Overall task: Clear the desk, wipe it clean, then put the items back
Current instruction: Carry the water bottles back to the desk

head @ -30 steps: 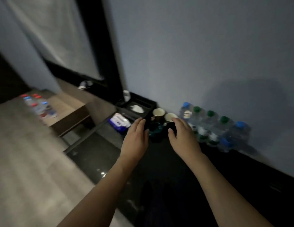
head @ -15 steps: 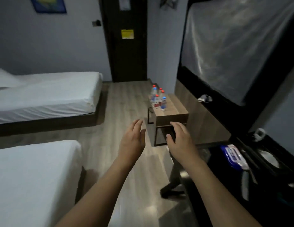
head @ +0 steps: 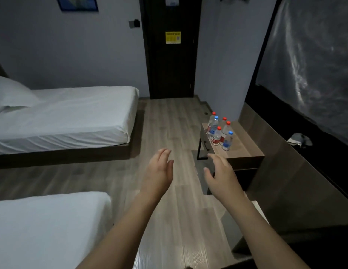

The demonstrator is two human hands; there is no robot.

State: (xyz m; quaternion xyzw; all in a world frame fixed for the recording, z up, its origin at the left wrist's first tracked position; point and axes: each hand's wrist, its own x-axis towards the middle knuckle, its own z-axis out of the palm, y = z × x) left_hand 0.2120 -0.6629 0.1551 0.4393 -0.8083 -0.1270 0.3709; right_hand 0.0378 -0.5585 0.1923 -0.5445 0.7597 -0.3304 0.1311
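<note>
From the head view, both bare forearms reach forward over a floor [head: 169, 117] of pale grey-brown wood-grain planks. The left hand [head: 159, 169] is held edge-on with its fingers straight and close together, holding nothing. The right hand [head: 220, 174] has its fingers loosely spread and slightly bent, thumb apart, also holding nothing; it hovers in front of the near corner of a small side table [head: 245, 150], not touching it.

The side table has a flat, rectangular wood-veneer top on a thin dark metal frame. On its far left part stands a tight cluster of clear plastic water bottles [head: 219, 131], slim and cylindrical, most with red caps and two with blue.

The desk [head: 297, 247] shows only as a dark, smooth slab at the lower right corner, below the right forearm.

Along the right runs a brown panelled ledge with a crumpled grey cloth [head: 299, 139] lying on it, beneath a large dark frame covered in wrinkled, glossy plastic film [head: 309, 61]. Two beds [head: 72, 117] with smooth white sheets sit left, and a dark door [head: 169, 70] carries a yellow notice.
</note>
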